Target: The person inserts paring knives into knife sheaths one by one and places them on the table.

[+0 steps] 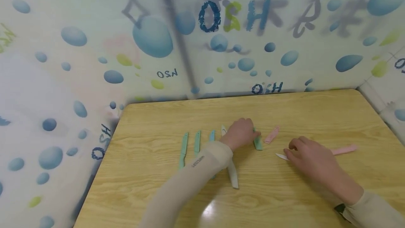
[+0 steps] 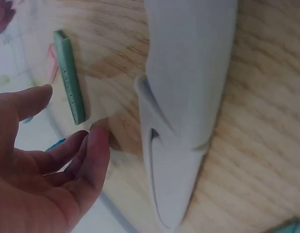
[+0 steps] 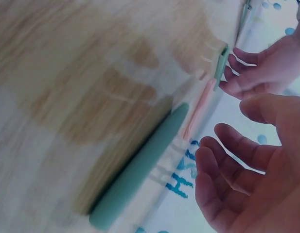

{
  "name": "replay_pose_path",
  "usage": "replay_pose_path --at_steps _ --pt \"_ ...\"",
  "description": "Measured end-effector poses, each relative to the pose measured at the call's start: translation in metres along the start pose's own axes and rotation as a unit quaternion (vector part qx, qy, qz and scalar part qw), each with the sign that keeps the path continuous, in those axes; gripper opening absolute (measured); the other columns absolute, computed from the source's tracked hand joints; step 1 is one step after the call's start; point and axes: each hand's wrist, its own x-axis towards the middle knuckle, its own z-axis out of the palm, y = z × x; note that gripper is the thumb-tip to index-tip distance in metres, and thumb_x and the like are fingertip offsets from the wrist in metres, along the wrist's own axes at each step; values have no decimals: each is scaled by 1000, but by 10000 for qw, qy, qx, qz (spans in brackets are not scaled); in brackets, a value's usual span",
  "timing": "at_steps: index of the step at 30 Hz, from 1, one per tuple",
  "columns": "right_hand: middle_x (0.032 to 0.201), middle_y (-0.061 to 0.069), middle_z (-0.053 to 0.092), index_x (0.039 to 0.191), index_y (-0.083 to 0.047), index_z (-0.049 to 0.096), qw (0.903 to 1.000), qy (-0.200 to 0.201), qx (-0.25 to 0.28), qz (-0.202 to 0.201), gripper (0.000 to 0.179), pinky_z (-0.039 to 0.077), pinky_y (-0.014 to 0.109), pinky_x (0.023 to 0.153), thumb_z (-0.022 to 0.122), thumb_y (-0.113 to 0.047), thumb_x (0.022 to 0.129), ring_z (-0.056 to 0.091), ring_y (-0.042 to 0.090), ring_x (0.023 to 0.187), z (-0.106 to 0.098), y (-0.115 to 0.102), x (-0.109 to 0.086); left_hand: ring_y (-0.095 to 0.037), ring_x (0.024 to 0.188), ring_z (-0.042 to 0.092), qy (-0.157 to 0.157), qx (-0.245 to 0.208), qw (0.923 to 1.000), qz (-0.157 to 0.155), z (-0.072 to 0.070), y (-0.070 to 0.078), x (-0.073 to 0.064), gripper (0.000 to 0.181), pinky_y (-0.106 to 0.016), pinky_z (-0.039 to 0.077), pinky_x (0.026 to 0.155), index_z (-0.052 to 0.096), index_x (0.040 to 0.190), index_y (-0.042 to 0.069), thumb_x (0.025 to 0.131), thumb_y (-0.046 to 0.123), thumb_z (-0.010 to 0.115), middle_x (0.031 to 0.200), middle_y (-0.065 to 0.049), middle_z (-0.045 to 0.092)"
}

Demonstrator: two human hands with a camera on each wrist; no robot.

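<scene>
My left hand (image 1: 242, 134) is over the table with its fingers loosely bent. In the left wrist view a narrow green sheath (image 2: 71, 80) lies between thumb and fingertips, apart from them. Beneath that forearm is a large white knife (image 1: 233, 175), seen up close in the left wrist view. My right hand (image 1: 311, 157) hovers with relaxed fingers, holding nothing. Past its fingertips shows a white blade tip (image 1: 281, 156), and a pink handle (image 1: 345, 149) shows on the far side. A tapered green piece (image 3: 140, 167) lies before it in the right wrist view.
A small pink sheath (image 1: 272, 135) lies between the hands. To the left are two slim green knives (image 1: 184, 147) (image 1: 197, 141) and a blue one (image 1: 212, 136), partly hidden by the left sleeve. A patterned wall (image 1: 221, 69) borders the wooden table's (image 1: 152, 122) back edge.
</scene>
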Motion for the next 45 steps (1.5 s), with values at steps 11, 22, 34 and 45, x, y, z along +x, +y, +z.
replay_pose_path --at_steps 11,22,34,45 --pt "87 4 68 91 -6 71 10000 56 0 -10 15 56 42 59 76 -20 92 65 21 72 -9 11 -8 -13 76 52 -56 11 9999 137 2 4 1 22 -22 48 58 61 88 12 100 27 70 86 0 55" --pt "88 3 67 94 -5 73 9999 -132 -47 11 17 57 44 63 79 -20 90 66 22 75 -8 20 -19 -14 63 55 130 -1099 9934 -284 -1 -11 -3 26 -26 49 51 58 111 11 97 27 72 87 -2 63" --pt "96 8 70 104 -2 73 9969 -773 -110 -97 29 59 49 66 84 -24 87 68 27 82 -9 27 -29 -10 83 67 888 -3427 9351 179 -20 -51 -32 38 -24 58 65 67 136 7 102 22 64 107 -1 72" --pt "89 3 67 95 -5 73 9981 -489 -160 -344 22 57 44 65 87 -17 82 63 20 76 2 34 -36 -22 101 73 949 -6110 7859 -25 -16 -71 -52 29 -36 62 89 66 129 0 104 12 65 114 -12 74"
